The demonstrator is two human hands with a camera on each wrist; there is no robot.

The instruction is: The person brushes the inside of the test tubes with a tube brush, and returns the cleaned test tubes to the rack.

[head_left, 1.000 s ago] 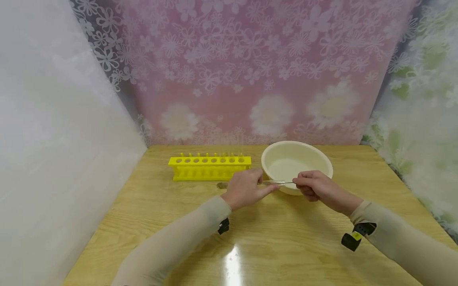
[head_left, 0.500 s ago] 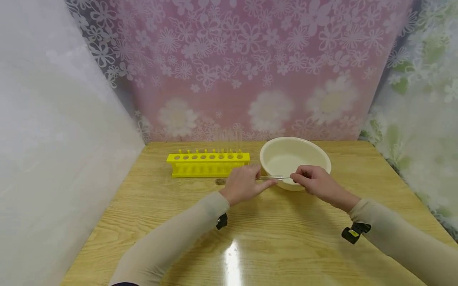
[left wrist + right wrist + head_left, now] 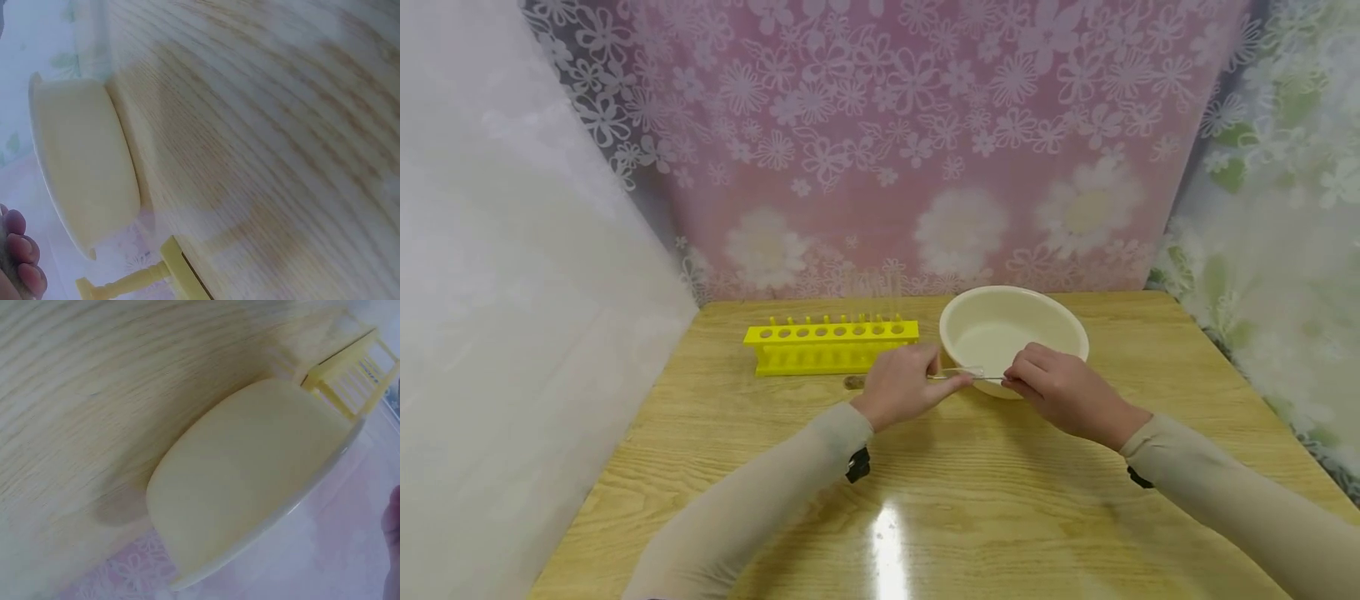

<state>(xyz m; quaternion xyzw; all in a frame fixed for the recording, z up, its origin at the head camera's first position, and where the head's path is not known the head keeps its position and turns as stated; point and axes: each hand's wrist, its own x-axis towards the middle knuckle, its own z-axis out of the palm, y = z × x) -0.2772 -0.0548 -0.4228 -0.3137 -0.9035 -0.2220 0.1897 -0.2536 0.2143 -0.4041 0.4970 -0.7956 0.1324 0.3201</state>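
Note:
My left hand [image 3: 898,385] grips a clear glass test tube [image 3: 973,371] lying roughly level in front of the bowl. Inside the tube is a test tube brush; its brownish bristle head [image 3: 853,382] shows to the left of that hand. A thin wire handle comes out of the tube's mouth at the right, and the fingers of my right hand [image 3: 1067,393] pinch it. In the left wrist view, curled fingertips [image 3: 28,250] show at the lower left edge. Only a blurred bit of the right hand [image 3: 392,519] appears in the right wrist view.
Behind the hands stands a cream bowl [image 3: 955,333] on the wooden table [image 3: 1000,517]. A yellow test tube rack [image 3: 831,335] is left of it, with several clear tubes [image 3: 891,296] upright at its right end. Patterned curtains enclose the back and sides.
My right hand has turned over, its back now facing up and its wrist strap mostly hidden. The left hand keeps its grip on the tube. The head view has shifted slightly.

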